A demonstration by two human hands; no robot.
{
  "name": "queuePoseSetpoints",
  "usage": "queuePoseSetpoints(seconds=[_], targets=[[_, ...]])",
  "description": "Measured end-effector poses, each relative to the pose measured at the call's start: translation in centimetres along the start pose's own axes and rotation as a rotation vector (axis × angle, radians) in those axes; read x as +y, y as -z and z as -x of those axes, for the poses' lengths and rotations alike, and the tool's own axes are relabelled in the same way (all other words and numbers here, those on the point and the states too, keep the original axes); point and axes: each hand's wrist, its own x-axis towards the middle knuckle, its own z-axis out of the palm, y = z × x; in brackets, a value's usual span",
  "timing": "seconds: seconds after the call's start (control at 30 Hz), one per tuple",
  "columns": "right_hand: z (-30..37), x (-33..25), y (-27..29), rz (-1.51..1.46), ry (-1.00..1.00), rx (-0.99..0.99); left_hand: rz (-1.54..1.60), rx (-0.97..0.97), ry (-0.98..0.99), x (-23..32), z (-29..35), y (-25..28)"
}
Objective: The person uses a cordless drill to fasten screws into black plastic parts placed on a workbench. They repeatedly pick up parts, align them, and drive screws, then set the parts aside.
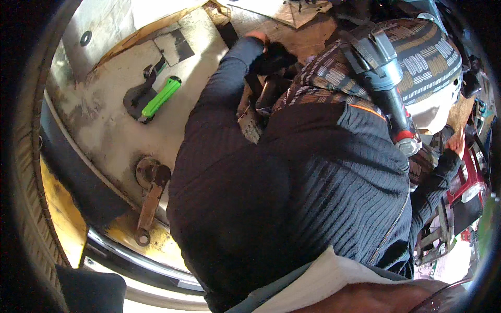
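My left arm, in a dark ribbed sleeve, reaches to the far middle. Only a small part of my left hand [257,36] shows at the cuff, beside a black bundle [276,57] and brown board; its fingers are hidden. At the right rim my right hand [456,142] is seen small and edge-on. Its fingers look stretched out, near brown wood and a red frame [473,175]; nothing shows in them. A tool with a grey-teal metal body and a red ring [389,78] lies across patterned dark cloth [428,57] between my arms.
To the left, a bright green handled tool [162,99] lies on a black curved piece [138,99] on a stained pale panel [203,47]. Nearer, a rusty crank arm [151,201] juts from the panel. A black ring [86,38] lies far left. Assorted metal parts crowd the right rim.
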Motion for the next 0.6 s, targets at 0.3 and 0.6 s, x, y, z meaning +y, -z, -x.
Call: queuePoseSetpoints(seconds=[0.3, 0.6], targets=[[-1.5, 9.1, -9.9, -0.5, 0.257, 0.198, 0.429, 1.585, -0.934, 10.1, 23.2, 31.0], [6.6, 8.9, -15.1, -0.873, 0.736, 0.07, -0.554, 1.055, -1.504, 43.4, 7.9, 29.4]])
